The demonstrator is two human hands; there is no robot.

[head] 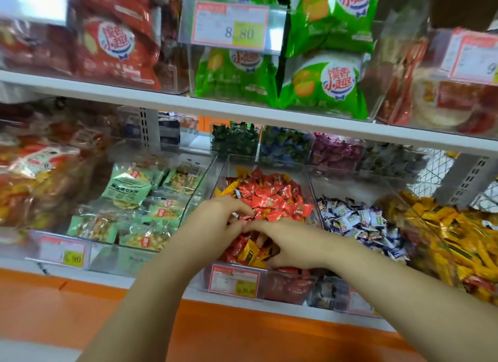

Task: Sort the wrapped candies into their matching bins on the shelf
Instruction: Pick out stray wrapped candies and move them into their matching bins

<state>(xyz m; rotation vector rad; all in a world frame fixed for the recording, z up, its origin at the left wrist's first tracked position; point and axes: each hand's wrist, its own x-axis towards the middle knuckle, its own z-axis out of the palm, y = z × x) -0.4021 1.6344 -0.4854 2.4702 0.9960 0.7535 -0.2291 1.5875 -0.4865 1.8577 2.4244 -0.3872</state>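
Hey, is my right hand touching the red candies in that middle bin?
Touching. The head view shows the right hand with its fingers pushed down into the red candies, with wrappers showing between them.

The clear plastic bin (269, 163) is smooth and glossy, its red wrapped candies (272, 197) in shiny crinkled film. The white shelf board (161, 100) looks smooth, matt
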